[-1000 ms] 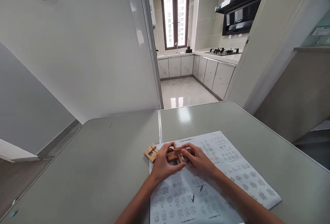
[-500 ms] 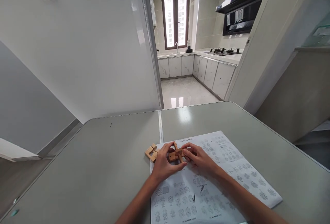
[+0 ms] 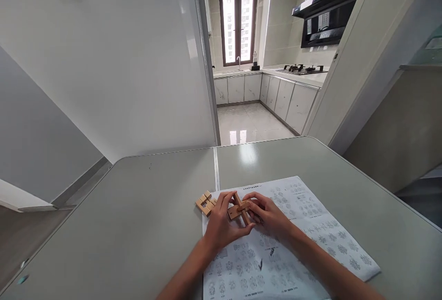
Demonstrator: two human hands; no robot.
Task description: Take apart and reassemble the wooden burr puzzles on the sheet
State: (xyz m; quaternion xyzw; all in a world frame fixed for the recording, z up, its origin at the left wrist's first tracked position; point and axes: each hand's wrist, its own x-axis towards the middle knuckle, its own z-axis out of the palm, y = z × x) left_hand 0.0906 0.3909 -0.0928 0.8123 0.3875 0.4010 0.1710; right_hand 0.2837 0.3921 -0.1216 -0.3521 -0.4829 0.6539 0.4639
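Note:
Several interlocking wooden puzzle pieces [image 3: 238, 210] are crossed together between my hands, just above a printed sheet [image 3: 283, 263]. My left hand [image 3: 223, 219] grips one thin piece end to end, thumb at its near end and fingertips at the far end. On the other side, my right hand [image 3: 265, 210] pinches the end of a crossing piece between thumb and fingers. The fingers partly hide how the pieces join. Beside my left hand, notched wooden pieces [image 3: 204, 204] lie at the sheet's left edge.
The sheet, printed with rows of small diagrams, lies on a grey-green table [image 3: 155, 226]. A seam [image 3: 216, 169] runs across the tabletop. Beyond the table's far edge, a doorway opens onto a kitchen with white cabinets [image 3: 236, 89] and a gas hob [image 3: 302, 69].
The crossed pieces have turned slightly in my fingers, and the piece in my left hand now slants more. The whole view has shifted a little. Both hands keep their hold.

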